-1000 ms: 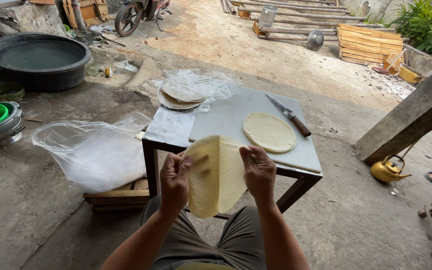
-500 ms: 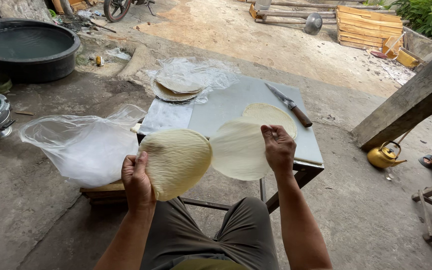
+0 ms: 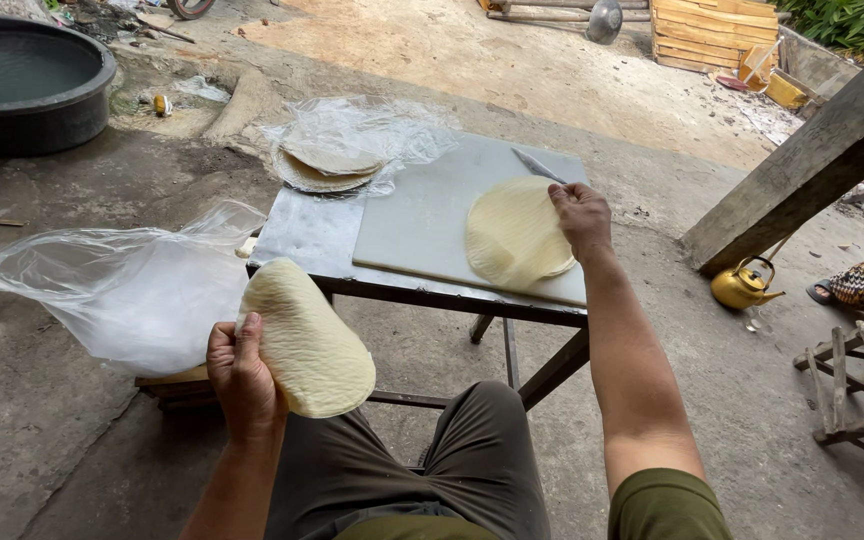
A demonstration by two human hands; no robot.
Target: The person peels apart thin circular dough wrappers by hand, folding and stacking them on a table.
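Note:
My left hand (image 3: 242, 375) grips a pale round flat sheet of dough (image 3: 307, 340) by its edge, held low beside the metal table (image 3: 307, 235), above my knee. My right hand (image 3: 580, 218) holds a second thin round sheet (image 3: 514, 232) and lays it on the white cutting board (image 3: 417, 225), over another round sheet lying there. A knife (image 3: 537, 165) lies on the board just behind my right hand, mostly hidden by it.
A stack of round sheets (image 3: 327, 165) rests on clear plastic at the table's far left corner. A big clear plastic bag (image 3: 122, 290) sits left of the table. A black basin (image 3: 22, 85), a brass kettle (image 3: 742, 285), a wooden beam (image 3: 812, 160) and a small stool (image 3: 852, 390) surround me.
The two sheets, held together before, have come apart. My left hand dropped left and down with one; my right hand carried the other onto the board.

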